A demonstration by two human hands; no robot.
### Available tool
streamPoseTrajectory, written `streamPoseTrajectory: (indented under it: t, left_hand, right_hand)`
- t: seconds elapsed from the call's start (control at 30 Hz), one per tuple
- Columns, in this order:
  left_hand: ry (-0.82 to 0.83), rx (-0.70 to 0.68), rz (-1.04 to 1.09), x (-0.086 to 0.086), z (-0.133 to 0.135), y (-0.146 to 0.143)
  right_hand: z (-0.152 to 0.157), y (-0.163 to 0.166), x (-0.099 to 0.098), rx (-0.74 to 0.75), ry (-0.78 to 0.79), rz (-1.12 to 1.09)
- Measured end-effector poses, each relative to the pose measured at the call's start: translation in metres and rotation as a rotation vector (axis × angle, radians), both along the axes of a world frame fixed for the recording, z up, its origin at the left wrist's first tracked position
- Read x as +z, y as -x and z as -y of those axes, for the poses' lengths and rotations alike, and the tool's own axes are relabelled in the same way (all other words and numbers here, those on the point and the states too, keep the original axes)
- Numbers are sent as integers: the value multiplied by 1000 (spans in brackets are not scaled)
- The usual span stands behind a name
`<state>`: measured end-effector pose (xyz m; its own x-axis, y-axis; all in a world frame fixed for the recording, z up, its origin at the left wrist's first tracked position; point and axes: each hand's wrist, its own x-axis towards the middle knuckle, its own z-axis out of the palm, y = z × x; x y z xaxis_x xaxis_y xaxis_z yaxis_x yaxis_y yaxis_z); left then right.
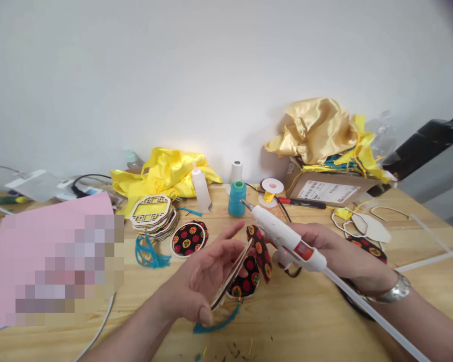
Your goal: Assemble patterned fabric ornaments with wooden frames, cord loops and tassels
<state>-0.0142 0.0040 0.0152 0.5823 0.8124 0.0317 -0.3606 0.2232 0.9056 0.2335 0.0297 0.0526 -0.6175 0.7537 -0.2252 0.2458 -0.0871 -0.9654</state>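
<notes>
My left hand (207,276) is closed on a thin wooden frame (232,275), seen nearly edge-on and tilted. My right hand (324,246) is wrapped round a white hot glue gun (279,229), with a long glue stick (377,317) out of its back and its nozzle pointing up and left. Between the hands stands a black fabric piece with red and yellow flowers (262,256); whether the right fingers pinch it, I cannot tell. Below lies a round flowered piece (245,284) with a blue tassel (221,324), partly hidden by the left hand.
A stack of lattice frames (151,211) and an oval flowered piece (189,239) lie to the left. Behind stand a blue thread cone (237,198), a squeeze bottle (201,188) and a yellow spool (270,195). A cardboard box (324,188) with fabric is at right, a pink sheet (49,236) at left.
</notes>
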Motion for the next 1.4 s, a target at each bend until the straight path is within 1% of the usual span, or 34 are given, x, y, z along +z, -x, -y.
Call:
streamPoseTrajectory:
  t: [0.07, 0.13, 0.27, 0.33, 0.43, 0.5, 0.57, 0.67, 0.77, 0.83, 0.9, 0.97, 1.07, 1.17, 1.3, 1.37, 1.4]
  left_hand:
    - [1, -12, 1, -1, 0, 1]
    - [17, 19, 1, -4, 0, 3]
    - [43, 137, 41, -11, -4, 10]
    - [43, 200, 66, -11, -6, 12]
    - [36, 282, 124, -8, -8, 14]
    - [30, 308, 160, -6, -8, 13]
    - [28, 327, 181, -6, -9, 13]
    - [25, 364, 185, -6, -9, 13]
    - [26, 396, 152, -7, -10, 13]
    - [31, 405, 131, -7, -11, 14]
    - [30, 402, 127, -7, -11, 14]
    - [15, 390, 145, -8, -11, 14]
    - [-1, 369, 193, -10, -11, 14]
    - [6, 360, 230, -12, -12, 15]
    - [11, 348, 240, -13, -13, 15]
    - [18, 344, 233, -13, -13, 15]
    - [23, 346, 230, -13, -13, 15]
  right_hand:
    - [2, 4, 1, -33, 4, 9]
    - [3, 3, 4, -71, -46, 29]
    - [0, -13, 8, -170, -199, 127]
    - [-4, -24, 8, -177, -267, 194]
    - [-10, -34, 5, -74, -468, 318]
    - [-14, -35, 1, 11, -635, 417]
    - [-16, -30, -6, 73, -760, 537]
    - [-18, -23, -19, 111, -897, 740]
    - [-19, -22, -34, 127, -958, 878]
    - [-20, -26, -41, 154, -961, 900]
    - [-18, -27, -43, 172, -977, 914]
    - [-14, -23, -40, 161, -1016, 952]
    - [-5, -1, -30, 160, -1095, 950]
    - [4, 27, -27, 286, -1189, 839]
    - [8, 52, -39, 452, -1377, 759]
    - [8, 56, -45, 482, -1427, 722]
    - [8, 55, -46, 467, -1433, 703]
